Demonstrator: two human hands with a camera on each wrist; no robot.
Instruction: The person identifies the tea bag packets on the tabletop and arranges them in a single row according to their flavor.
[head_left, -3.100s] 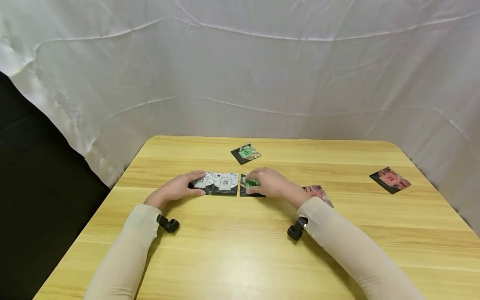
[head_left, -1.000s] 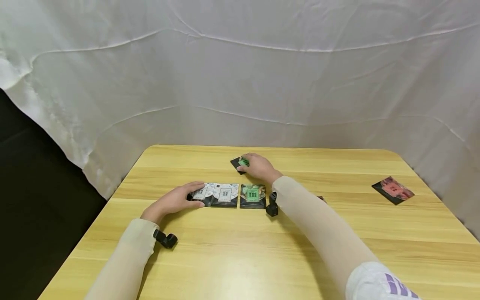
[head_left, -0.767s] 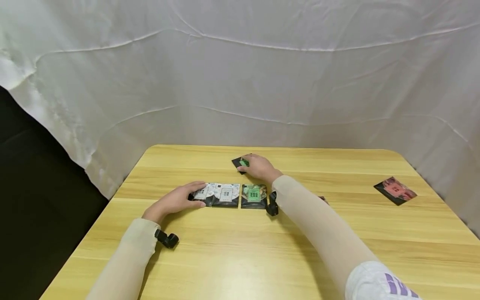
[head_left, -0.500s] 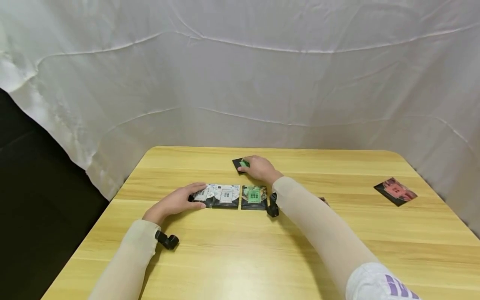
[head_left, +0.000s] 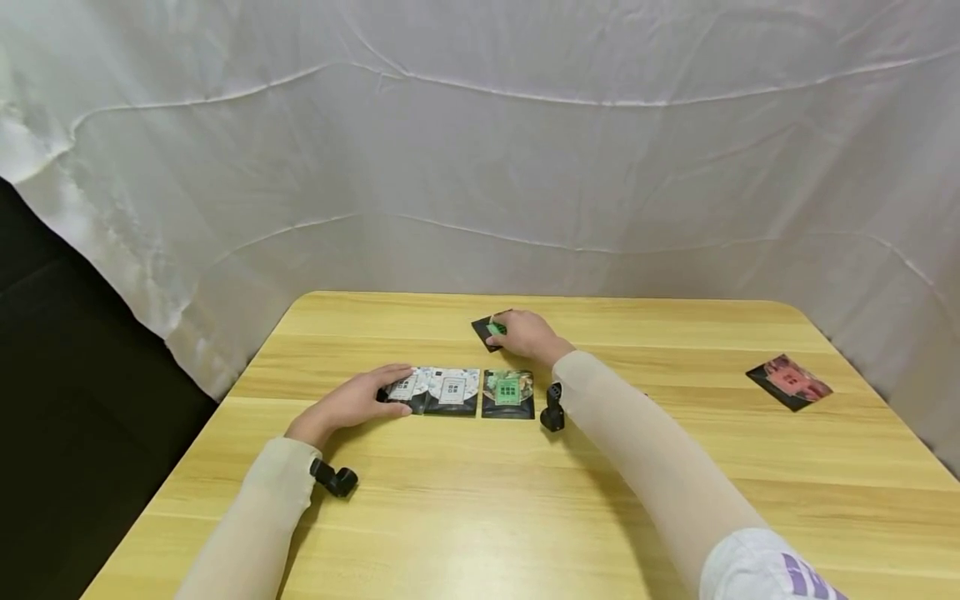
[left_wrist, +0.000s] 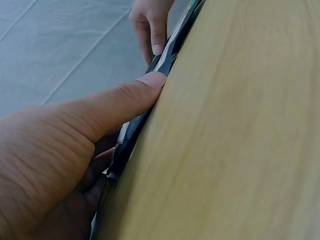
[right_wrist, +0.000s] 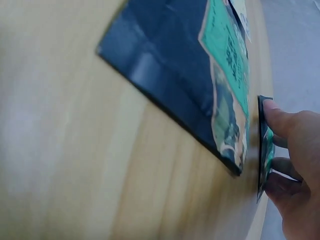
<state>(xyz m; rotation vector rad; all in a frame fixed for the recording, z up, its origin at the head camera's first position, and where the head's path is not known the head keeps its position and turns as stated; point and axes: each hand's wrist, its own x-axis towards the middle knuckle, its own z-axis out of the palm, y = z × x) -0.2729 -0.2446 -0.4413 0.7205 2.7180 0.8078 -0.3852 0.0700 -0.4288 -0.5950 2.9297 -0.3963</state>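
In the head view, my left hand [head_left: 347, 403] grips the leftmost white-and-black sachet [head_left: 403, 388], thumb at its near edge and fingers at its far edge. A second white-and-black sachet [head_left: 453, 392] lies against it. Just right of that, across a narrow gap, sits a green-labelled sachet [head_left: 508, 393]. Farther back, my right hand [head_left: 529, 336] pinches another green-labelled sachet [head_left: 483, 331], which lies at a slant and is partly covered by the fingers. The right wrist view shows thumb and fingertips on this sachet [right_wrist: 262, 150].
A red-labelled sachet [head_left: 789, 382] lies slanted at the right of the wooden table [head_left: 420, 508]. My right forearm hides nearly all of another sachet. Behind the table hangs a white cloth [head_left: 480, 167].
My right hand has left the green-labelled sachet in the row and reached back to the far one, which has just shifted slightly right with it. The left hand keeps its place.
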